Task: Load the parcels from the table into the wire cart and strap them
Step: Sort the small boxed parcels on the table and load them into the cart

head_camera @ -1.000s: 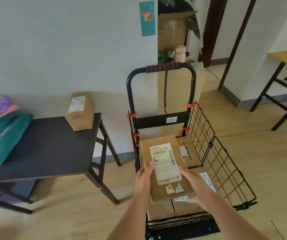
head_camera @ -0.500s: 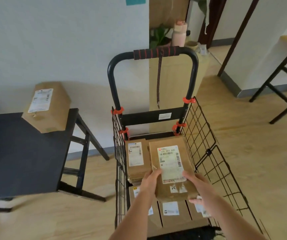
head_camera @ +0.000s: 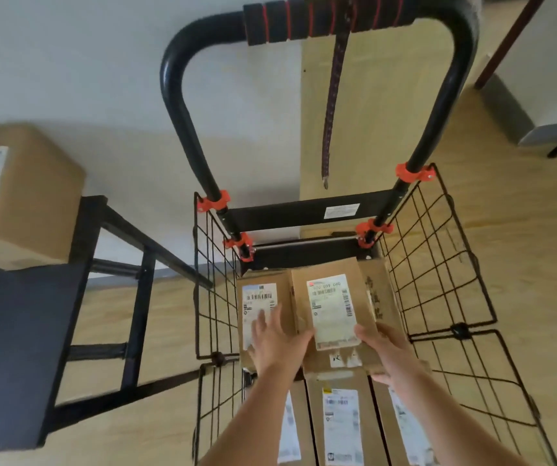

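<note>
Looking down into wire cart (head_camera: 438, 270): mesh sides left and right, black handle (head_camera: 183, 105) at far end, foam grip (head_camera: 304, 21) on top, orange clamps (head_camera: 213, 201) at the posts. From the grip, a dark strap (head_camera: 332, 105) hanging loose, free end above the far crossbar, well apart from every box.

Inside, far right: labelled parcel (head_camera: 332, 307), white label up, lying slightly askew on top of a printed box (head_camera: 380, 297). Gripped at its near right corner by right hand (head_camera: 389, 351), thumb on top beside the label, fingers curled under the near edge. Left hand (head_camera: 275, 341) spread flat with fingers straight over the far-left parcel (head_camera: 258, 297) just beside, holding nothing. Thumb toward the labelled parcel's left edge; contact not clear through blur.

Near row: three more boxes (head_camera: 341, 425) side by side, labels up, partly hidden under both forearms.

Left of cart: black table (head_camera: 8, 348), its legs near the left mesh. On its far corner, one cardboard parcel (head_camera: 24, 196), label facing out, not yet loaded. Behind cart: pale wood panel (head_camera: 388, 112) against a white wall.
</note>
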Available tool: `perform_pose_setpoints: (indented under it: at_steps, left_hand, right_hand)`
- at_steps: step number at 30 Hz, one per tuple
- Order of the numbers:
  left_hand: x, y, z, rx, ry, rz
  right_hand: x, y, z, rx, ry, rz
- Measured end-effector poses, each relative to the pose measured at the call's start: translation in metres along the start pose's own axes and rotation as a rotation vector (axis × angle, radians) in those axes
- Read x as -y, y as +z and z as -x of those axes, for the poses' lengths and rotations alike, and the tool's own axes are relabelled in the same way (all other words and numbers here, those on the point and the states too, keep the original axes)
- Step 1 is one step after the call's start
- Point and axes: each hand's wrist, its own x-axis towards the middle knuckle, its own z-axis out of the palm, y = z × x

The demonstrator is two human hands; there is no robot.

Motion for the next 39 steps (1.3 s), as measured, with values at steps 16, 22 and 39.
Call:
perform_pose_setpoints:
  at_steps: [16,22,39]
  left_hand:
    - [0.034,0.030,-0.036,-0.081,-0.016,-0.282]
    - [0.035,0.028,-0.034,-0.084,0.004,-0.323]
    - [0.016,0.027,0.014,0.146,0.070,-0.176]
  right_hand:
    - [-0.040,0.011,-0.076,0.019,0.084,-0.090]
    - [-0.042,0.016,-0.085,-0.040,0.068,-0.011]
    - [-0.026,0.019,-0.042,-0.034,-0.170,0.496]
